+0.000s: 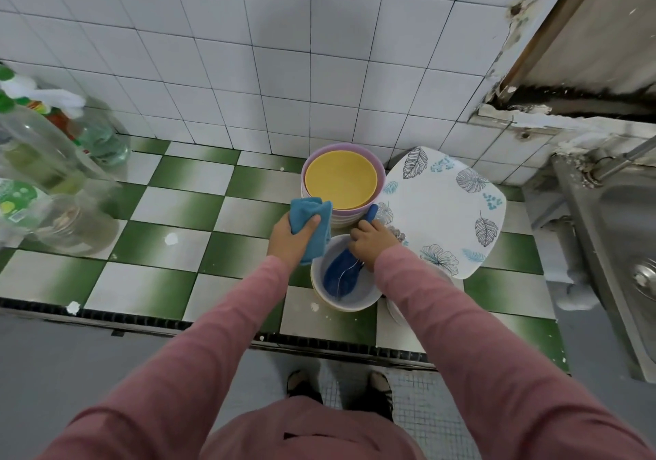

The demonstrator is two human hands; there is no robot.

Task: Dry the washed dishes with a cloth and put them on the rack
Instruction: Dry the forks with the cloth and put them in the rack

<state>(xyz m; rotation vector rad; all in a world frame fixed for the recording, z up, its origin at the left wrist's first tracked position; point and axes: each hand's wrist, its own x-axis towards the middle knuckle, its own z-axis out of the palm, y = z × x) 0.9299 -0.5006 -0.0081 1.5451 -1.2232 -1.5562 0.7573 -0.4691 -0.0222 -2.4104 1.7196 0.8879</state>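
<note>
Fingers of our left hand [291,241] curl round the blue cloth [309,211], and our right hand [374,243] grips the handle of a blue ladle [342,271] (its scoop lies inside the white bowl [358,292]). Both of our 2 hands sit near the counter's front edge [142,317]. Just behind stand the stacked bowls [340,181], with the leaf-printed plate [443,207] beside them, near the sink [610,232]. Bare checked tiles [170,275] run left to the bottles [53,175].
</note>
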